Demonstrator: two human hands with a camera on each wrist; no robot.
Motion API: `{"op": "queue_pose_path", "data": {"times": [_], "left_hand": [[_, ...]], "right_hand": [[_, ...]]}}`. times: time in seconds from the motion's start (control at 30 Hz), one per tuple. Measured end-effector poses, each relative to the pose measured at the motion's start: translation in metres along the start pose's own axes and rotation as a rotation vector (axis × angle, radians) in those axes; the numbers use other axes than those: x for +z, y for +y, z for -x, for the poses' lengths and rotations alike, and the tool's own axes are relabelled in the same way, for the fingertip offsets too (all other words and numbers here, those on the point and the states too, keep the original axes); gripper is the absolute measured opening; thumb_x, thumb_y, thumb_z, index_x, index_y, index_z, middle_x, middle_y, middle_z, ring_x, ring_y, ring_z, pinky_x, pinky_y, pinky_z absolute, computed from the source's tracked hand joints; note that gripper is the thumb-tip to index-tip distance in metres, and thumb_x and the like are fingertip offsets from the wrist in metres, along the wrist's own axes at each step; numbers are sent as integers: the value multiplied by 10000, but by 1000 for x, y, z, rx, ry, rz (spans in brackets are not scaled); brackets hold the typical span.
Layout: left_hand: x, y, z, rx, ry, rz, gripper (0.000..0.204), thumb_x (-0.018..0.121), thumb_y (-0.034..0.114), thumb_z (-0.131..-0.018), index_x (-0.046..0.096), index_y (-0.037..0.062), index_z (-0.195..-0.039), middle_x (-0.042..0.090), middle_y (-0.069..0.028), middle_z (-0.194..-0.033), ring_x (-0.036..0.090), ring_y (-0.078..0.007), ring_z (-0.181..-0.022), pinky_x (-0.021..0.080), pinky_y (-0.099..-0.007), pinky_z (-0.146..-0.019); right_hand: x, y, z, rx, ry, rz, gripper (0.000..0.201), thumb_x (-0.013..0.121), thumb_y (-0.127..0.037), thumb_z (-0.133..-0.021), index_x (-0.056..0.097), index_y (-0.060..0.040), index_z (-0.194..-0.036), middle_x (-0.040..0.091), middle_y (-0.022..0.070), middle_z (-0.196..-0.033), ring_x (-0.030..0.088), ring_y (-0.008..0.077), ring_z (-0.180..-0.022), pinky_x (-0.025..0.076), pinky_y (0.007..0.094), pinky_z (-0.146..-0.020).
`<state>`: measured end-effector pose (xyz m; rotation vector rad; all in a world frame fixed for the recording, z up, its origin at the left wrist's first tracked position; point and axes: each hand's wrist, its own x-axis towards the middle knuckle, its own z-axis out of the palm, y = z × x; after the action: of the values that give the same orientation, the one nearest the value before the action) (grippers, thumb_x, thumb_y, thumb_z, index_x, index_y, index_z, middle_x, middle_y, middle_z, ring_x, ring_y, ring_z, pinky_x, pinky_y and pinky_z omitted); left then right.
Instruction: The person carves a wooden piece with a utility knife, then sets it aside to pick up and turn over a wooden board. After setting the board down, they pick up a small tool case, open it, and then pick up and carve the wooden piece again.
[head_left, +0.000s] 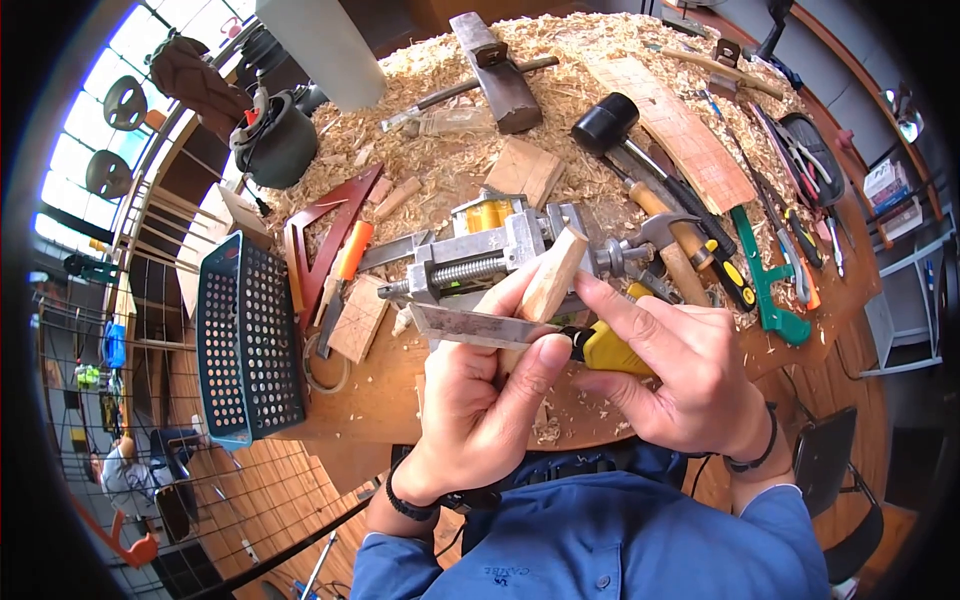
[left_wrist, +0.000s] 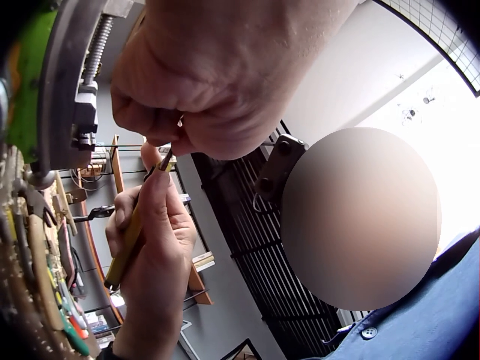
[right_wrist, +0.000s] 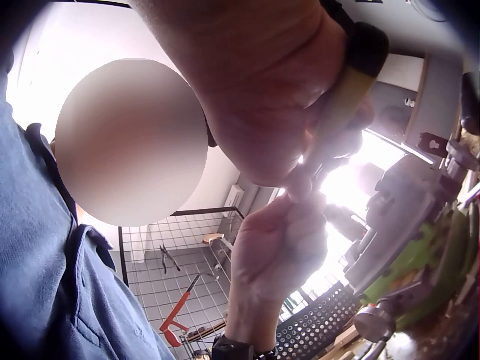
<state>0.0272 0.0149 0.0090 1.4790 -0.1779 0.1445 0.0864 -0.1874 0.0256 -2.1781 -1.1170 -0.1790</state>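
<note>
My left hand (head_left: 470,410) grips a small pale wood piece (head_left: 553,280), which points up and away in the head view. A chisel (head_left: 480,327) with a flat steel blade and yellow handle (head_left: 612,350) lies across the wood, blade to the left. Curled round that handle is my right hand (head_left: 680,365), its index finger reaching to the wood. The left thumb rests at the blade near the handle. In the right wrist view the handle's black end (right_wrist: 368,46) shows. The left wrist view shows the right hand (left_wrist: 161,232) from the side; the wood is mostly hidden there.
Beyond the hands stands a metal vise (head_left: 480,255) on a bench strewn with shavings. A perforated basket (head_left: 250,340) and a red set square (head_left: 335,230) are left. A black mallet (head_left: 605,123), hammer (head_left: 690,240) and green-handled tool (head_left: 765,290) lie right. A hand plane (head_left: 500,80) is behind.
</note>
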Motion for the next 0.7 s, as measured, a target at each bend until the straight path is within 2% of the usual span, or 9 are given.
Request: {"op": "queue_pose_path", "data": {"times": [0.13,0.2,0.4,0.47,0.5,0.53,0.6,0.63,0.7], "left_hand": [[-1,-3,-4,18,-2,-57,487,616,66,-1032,473,-106,-1465,673,-92,-1245,576,-72,-1051,476,-228,-901],[-1,-7,-6,15,19,-21,499,626,77,-1030,470,-102,-1469,686,-85,-1213,584,-80,-1037,481,-234,-896],[-6,-8,-6,-30,-26,46,504,613,108,-1051,465,-61,-1502,678,-29,-1141,533,-17,-933,461,-203,-829],[-8,-11,-4,-128,3,60,474,625,116,-1048,507,-53,-1475,680,-30,-1178,526,-14,-920,452,-196,-828],[-9,-11,-3,-112,-5,50,421,630,119,-1047,564,-44,-1429,692,-77,-1269,596,-58,-1014,481,-240,-904],[-8,-12,-3,-102,-1,53,421,630,119,-1047,564,-44,-1429,692,-77,-1269,596,-58,-1014,481,-240,-904],[-6,-16,-4,-20,17,-25,368,630,120,-1046,612,-40,-1377,673,-130,-1359,631,-142,-1164,487,-314,-1005],[-8,-19,-3,-36,-3,6,382,618,113,-1049,587,-43,-1397,607,-192,-1445,567,-202,-1316,437,-362,-1103],[-4,-17,0,-63,-2,74,410,609,110,-1053,551,-49,-1427,567,-194,-1483,539,-202,-1343,419,-357,-1118]], "right_hand": [[5,3,-1,-31,18,21,702,850,-219,-806,591,34,-1407,682,166,-846,689,311,-672,545,393,-600],[13,9,0,-92,126,38,718,832,-287,-814,587,-13,-1431,572,56,-716,591,236,-546,474,365,-516],[15,9,-3,-94,111,63,718,832,-272,-818,579,-10,-1437,598,76,-740,608,251,-562,488,371,-526],[18,11,-4,-108,125,61,716,831,-271,-822,577,-9,-1438,612,86,-754,621,258,-574,497,372,-535],[18,11,-4,-110,136,52,714,830,-270,-826,574,-8,-1439,627,96,-768,634,265,-585,505,373,-543],[16,10,-4,-119,134,59,714,830,-270,-826,574,-8,-1439,627,96,-768,634,265,-585,505,373,-543],[14,7,-4,-75,125,58,704,828,-267,-834,574,-7,-1437,657,114,-804,654,276,-607,519,377,-558],[13,7,-4,-74,123,53,690,824,-261,-846,573,-3,-1435,674,126,-823,668,288,-619,528,385,-564],[15,6,-4,-72,118,8,684,822,-259,-851,573,2,-1432,677,131,-824,673,294,-621,531,390,-565]]}}
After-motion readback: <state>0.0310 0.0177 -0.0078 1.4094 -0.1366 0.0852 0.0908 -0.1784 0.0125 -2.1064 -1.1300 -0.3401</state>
